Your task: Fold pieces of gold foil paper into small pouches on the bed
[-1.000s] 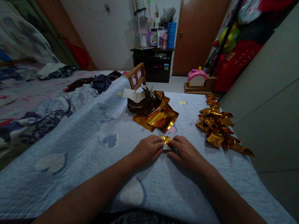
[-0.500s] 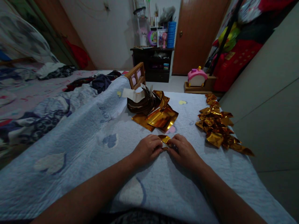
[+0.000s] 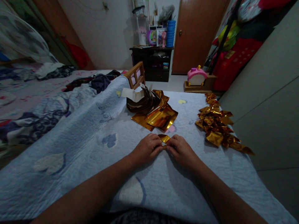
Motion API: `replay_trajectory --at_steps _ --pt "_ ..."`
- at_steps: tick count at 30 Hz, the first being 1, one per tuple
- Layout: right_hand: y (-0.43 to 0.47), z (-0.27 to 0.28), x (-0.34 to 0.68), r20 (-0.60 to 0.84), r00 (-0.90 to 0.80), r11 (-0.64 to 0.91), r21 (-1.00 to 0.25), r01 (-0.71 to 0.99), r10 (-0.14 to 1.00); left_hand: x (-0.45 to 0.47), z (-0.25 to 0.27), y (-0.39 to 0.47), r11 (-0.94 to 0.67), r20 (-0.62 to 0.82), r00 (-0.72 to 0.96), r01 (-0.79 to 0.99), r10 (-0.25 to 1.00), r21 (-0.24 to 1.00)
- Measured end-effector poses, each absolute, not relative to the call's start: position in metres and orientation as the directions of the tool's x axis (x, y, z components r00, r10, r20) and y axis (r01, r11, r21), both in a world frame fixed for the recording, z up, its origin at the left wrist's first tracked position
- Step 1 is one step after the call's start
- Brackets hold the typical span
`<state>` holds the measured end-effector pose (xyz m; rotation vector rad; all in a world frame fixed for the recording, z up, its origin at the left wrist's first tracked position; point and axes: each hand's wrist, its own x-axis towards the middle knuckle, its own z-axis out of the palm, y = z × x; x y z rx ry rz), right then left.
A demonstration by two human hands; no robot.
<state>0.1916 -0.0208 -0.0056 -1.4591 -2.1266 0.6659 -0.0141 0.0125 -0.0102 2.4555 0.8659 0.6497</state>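
Observation:
A small sheet of gold foil paper (image 3: 164,138), partly folded, lies between my two hands on the bed cover. My left hand (image 3: 147,148) pinches its left end, and my right hand (image 3: 180,148) pinches the right end. A bit of pale underside shows in the middle; the fingers hide both ends. Just beyond my hands, a stack of gold foil sheets (image 3: 162,116) lies fanned out, its rear part curled up with pale edges. To the right, a heap of folded gold foil pieces (image 3: 213,124) rests along the edge of the bed.
A blue quilted cover (image 3: 93,174) with heart shapes spreads under everything, rising into a ridge on the left. A small wooden rail (image 3: 135,76) stands behind the stack. Beyond are a dark cabinet (image 3: 150,67) and a pink toy (image 3: 196,77). A pale panel (image 3: 268,124) borders the right.
My right hand has turned slightly and its fingers have closed in nearer to the left hand on the foil paper. The stack and the heap are unchanged.

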Motion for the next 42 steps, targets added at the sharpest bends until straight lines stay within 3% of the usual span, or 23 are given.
replay_trajectory --at_steps 10,18,23,32,42 --pt "-0.02 -0.013 0.185 0.09 -0.266 0.27 -0.557 0.785 0.96 -0.01 -0.008 0.011 -0.649 0.247 0.661 0.473 0.708 0.595" --pt "-0.02 -0.016 0.181 0.135 -0.226 0.263 -0.499 0.826 0.965 -0.007 -0.008 0.007 -0.634 0.254 0.614 0.545 0.747 0.548" --pt "-0.02 -0.013 0.181 0.105 -0.173 0.202 -0.544 0.814 0.979 -0.004 -0.013 0.006 -0.628 0.268 0.589 0.578 0.763 0.521" --pt "-0.017 -0.002 0.195 0.038 -0.223 0.167 -0.786 0.595 0.974 -0.001 -0.016 0.005 -0.633 0.294 0.569 0.599 0.768 0.492" --pt "-0.017 -0.012 0.188 0.091 -0.231 0.233 -0.658 0.716 0.969 -0.001 -0.016 0.006 -0.634 0.285 0.575 0.607 0.767 0.48"
